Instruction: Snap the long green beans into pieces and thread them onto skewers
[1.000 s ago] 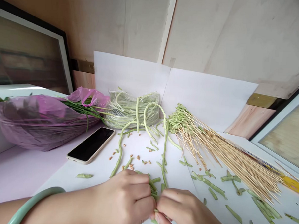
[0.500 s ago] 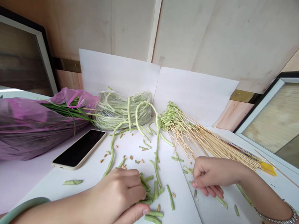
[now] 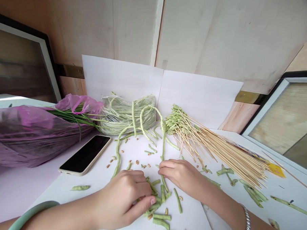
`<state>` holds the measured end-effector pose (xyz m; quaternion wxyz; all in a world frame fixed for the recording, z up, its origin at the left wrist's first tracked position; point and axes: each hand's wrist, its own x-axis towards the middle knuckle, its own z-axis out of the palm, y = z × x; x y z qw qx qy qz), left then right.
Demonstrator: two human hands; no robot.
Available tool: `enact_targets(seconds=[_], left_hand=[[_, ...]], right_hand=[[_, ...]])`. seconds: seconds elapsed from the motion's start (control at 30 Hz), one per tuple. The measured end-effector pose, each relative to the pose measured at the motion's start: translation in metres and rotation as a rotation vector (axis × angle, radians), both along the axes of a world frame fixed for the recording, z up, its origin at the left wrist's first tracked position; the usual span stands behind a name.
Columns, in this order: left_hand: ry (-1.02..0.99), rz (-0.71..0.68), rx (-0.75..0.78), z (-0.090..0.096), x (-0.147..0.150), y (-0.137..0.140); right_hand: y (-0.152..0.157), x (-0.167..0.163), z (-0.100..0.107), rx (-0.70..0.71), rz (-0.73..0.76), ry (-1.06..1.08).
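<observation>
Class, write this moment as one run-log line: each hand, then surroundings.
left hand: gathering cut bean pieces | right hand: on long bean | nearby: phone, skewers, purple bag

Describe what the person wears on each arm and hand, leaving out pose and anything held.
Both forearms are bare, with no sleeves or gloves in view. The left hand has a smooth, pale green bangle on its arm, thick and rounded. The right hand has a thin silver-coloured bracelet at the wrist. No rings can be made out.
</observation>
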<state>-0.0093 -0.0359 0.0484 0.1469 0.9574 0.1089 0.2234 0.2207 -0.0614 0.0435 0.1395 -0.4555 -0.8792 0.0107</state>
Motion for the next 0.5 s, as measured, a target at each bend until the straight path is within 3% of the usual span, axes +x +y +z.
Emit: enact_targets(seconds=[0.27,0.5], left_hand=[[-0.071,0.18,-0.197,-0.007,0.001,0.001],[-0.065,0.211,-0.165,-0.003,0.001,-0.002]], right_hand=[[-0.001,-0.005,0.004,0.205,0.069,0.048],[-0.017,-0.021,0.011,0.301,0.114,0.169]])
